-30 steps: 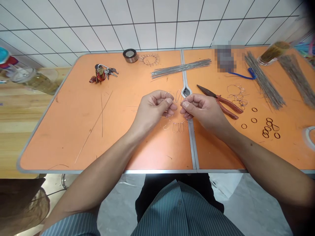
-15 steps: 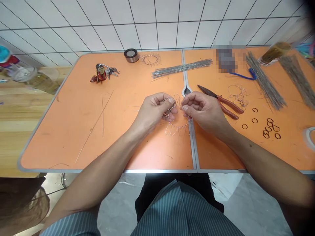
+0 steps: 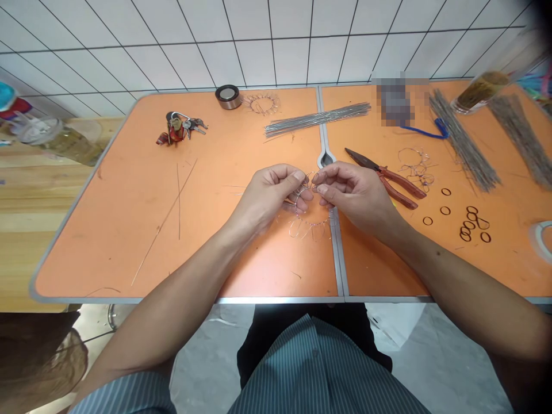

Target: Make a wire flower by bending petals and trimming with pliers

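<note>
Above the orange table (image 3: 241,241), a ring of thin looped wire (image 3: 311,223) hangs between my two hands, its small petal-like loops fanning out below. My left hand (image 3: 278,192) pinches the ring's left side between thumb and forefinger, the other fingers curled behind it. Thumb and fingertips of my right hand (image 3: 351,187) close on a wire loop at the upper right of the ring. Fingers cover part of the wire. Pliers with red handles (image 3: 399,184) lie just beyond my right hand, jaws pointing up and left.
Bundles of straight wire (image 3: 317,119) lie at the back and right. A tape roll (image 3: 228,96), another wire ring (image 3: 262,104) and keys (image 3: 183,127) sit at the back left. Tangled wire (image 3: 416,167) and several small dark rings (image 3: 472,224) lie right. A glass (image 3: 480,92) stands far right.
The fingertips of my right hand have shifted slightly left, closer to my left hand, onto a wire loop. My left hand keeps its pinch, and the things on the table stay put.
</note>
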A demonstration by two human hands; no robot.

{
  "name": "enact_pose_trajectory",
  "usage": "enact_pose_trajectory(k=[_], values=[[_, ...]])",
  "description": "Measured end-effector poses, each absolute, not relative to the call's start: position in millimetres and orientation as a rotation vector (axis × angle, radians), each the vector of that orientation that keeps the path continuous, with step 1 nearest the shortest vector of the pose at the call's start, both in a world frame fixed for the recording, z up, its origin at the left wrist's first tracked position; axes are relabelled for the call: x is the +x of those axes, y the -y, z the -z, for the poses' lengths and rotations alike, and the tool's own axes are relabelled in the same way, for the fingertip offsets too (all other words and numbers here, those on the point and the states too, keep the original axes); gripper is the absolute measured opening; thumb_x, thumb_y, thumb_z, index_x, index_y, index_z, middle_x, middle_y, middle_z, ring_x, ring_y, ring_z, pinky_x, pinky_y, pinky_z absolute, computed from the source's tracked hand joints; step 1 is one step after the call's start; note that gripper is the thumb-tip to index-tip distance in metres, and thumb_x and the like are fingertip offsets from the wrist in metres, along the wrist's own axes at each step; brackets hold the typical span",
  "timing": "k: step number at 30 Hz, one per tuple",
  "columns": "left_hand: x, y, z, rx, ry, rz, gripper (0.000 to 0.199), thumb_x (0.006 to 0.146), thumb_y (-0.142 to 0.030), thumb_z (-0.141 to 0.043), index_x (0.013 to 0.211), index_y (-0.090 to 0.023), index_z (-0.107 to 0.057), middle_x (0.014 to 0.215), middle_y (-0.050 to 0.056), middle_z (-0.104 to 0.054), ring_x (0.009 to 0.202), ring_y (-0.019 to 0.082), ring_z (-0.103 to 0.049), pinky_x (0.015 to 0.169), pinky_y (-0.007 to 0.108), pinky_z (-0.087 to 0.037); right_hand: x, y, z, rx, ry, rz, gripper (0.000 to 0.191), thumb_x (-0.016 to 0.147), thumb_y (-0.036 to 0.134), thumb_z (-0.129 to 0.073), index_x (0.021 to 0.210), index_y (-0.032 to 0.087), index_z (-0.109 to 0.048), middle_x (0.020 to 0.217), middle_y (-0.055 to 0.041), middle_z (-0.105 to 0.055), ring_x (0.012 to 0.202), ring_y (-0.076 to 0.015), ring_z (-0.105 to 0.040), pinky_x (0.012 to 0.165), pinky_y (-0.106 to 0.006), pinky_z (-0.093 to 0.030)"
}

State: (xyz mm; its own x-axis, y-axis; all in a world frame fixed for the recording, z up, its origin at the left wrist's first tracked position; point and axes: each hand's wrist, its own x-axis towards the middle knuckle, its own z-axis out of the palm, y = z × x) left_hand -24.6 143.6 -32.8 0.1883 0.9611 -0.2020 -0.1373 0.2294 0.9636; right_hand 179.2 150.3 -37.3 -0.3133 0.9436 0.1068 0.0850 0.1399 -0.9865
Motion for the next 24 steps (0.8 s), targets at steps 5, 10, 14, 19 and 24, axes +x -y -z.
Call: enact_pose_trajectory(k=[5,10,14,19,24], values=[[-25.5,-143.8,34.7,1.003,-1.071,-0.997,0.028,0.093,-0.041,-0.085,0.086,-0.018,-0.070,0.083,0.006,-0.080,0.061,0.013,-0.070,0.061,0.024,-0.058,179.1,-150.9,38.0,-1.070,1.561,-1.288,0.012,0.091,0.030,-0.084,0.096,0.023,-0.076,0.091,-0.0013,-0.075,0.072,-0.0146,-0.068,0.067,-0.031,-0.060],[-25.3,-142.5,32.5,1.036,-1.057,-1.015,0.029,0.092,-0.042,-0.085,0.086,-0.017,-0.071,0.083,0.007,-0.080,0.064,0.014,-0.071,0.064,0.025,-0.059,177.7,-151.7,36.5,-1.077,1.517,-1.270,0.009,0.089,0.023,-0.082,0.092,0.022,-0.074,0.085,0.0006,-0.072,0.065,-0.0115,-0.064,0.062,-0.028,-0.059],[-25.4,-142.4,30.7,1.031,-1.072,-1.015,0.030,0.091,-0.043,-0.086,0.086,-0.017,-0.071,0.085,0.007,-0.081,0.066,0.015,-0.073,0.066,0.026,-0.061,178.2,-151.9,35.9,-1.081,1.513,-1.242,0.010,0.088,0.022,-0.082,0.091,0.022,-0.073,0.083,0.0009,-0.071,0.066,-0.0118,-0.065,0.061,-0.027,-0.060],[-25.2,-141.5,30.2,1.100,-1.132,-1.024,0.029,0.092,-0.042,-0.085,0.085,-0.017,-0.073,0.087,0.008,-0.083,0.071,0.015,-0.075,0.071,0.026,-0.063,179.4,-151.8,37.3,-1.073,1.505,-1.221,0.011,0.088,0.023,-0.083,0.092,0.022,-0.073,0.084,0.0003,-0.071,0.067,-0.0126,-0.066,0.062,-0.028,-0.060],[-23.8,-140.6,28.9,1.107,-1.151,-1.040,0.022,0.096,-0.034,-0.081,0.086,-0.016,-0.072,0.085,0.007,-0.082,0.066,0.014,-0.073,0.064,0.023,-0.060,180.5,-152.3,39.0,-1.026,1.557,-1.190,0.009,0.091,0.025,-0.083,0.093,0.022,-0.074,0.086,-0.0003,-0.071,0.070,-0.0137,-0.067,0.063,-0.029,-0.060]])
